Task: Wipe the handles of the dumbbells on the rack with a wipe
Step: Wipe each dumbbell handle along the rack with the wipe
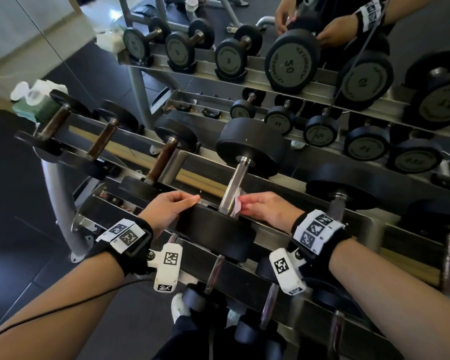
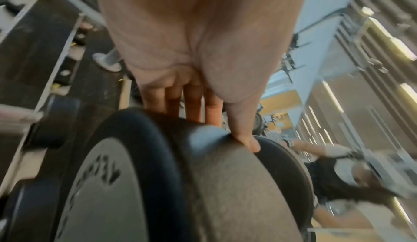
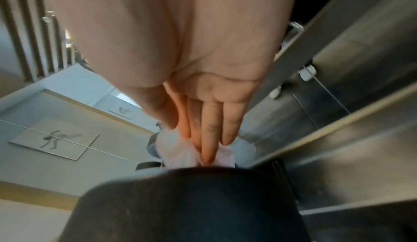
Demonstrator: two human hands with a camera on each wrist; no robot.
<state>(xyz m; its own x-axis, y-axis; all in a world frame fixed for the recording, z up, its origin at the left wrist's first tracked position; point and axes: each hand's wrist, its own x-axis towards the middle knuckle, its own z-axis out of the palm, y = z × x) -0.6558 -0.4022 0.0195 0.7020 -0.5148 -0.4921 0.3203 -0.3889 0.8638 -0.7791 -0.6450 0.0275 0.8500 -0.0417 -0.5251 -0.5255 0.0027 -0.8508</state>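
A large black dumbbell lies in the middle of the top tier of the rack (image 1: 369, 229). Its chrome handle (image 1: 234, 183) runs away from me to the far head (image 1: 252, 146). My right hand (image 1: 247, 203) pinches a white wipe (image 1: 236, 205) against the near end of that handle, where it meets the near head (image 1: 216, 235). In the right wrist view my right hand (image 3: 198, 138) has the bunched wipe (image 3: 178, 149) under its fingertips, just above the black head (image 3: 185, 206). My left hand (image 1: 182, 203) rests on the head's top left edge. In the left wrist view my left hand (image 2: 216, 121) has its thumb on the rim.
Smaller dumbbells with brown handles (image 1: 161, 162) lie to the left, and another chrome-handled one (image 1: 338, 201) to the right. A packet of wipes (image 1: 37, 100) sits at the rack's left end. Lower tiers hold several small dumbbells (image 1: 213, 276). A mirror behind reflects the rack and my hands.
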